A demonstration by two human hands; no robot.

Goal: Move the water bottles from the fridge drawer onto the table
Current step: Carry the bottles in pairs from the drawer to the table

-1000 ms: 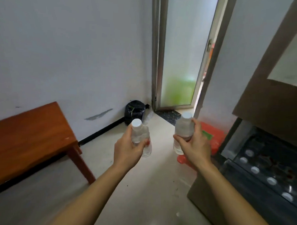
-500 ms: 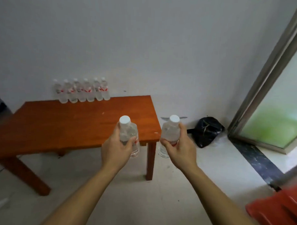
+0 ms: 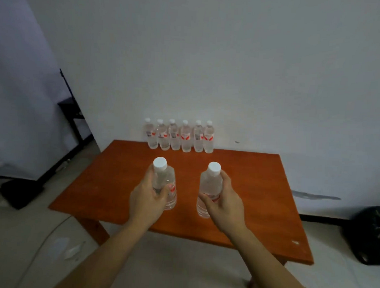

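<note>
**Over the worktop, a bottle in each hand**

Nearest me, two bare forearms reach forward. The left hand [image 3: 147,198] has its fingers [image 3: 161,192] curled round the left bottle [image 3: 165,181]. The right hand [image 3: 224,204] grips the right bottle [image 3: 210,184] the same way. Both are upright with white caps on top, and they are apart. They sit over the orange-brown worktop [image 3: 258,200]; I cannot tell whether their bases touch it. Farther back, a row of six bottles [image 3: 180,137] stands tight at the far edge, against the pale wall [image 3: 209,58]. A black bag [image 3: 371,234] sits on the floor, right.
</note>
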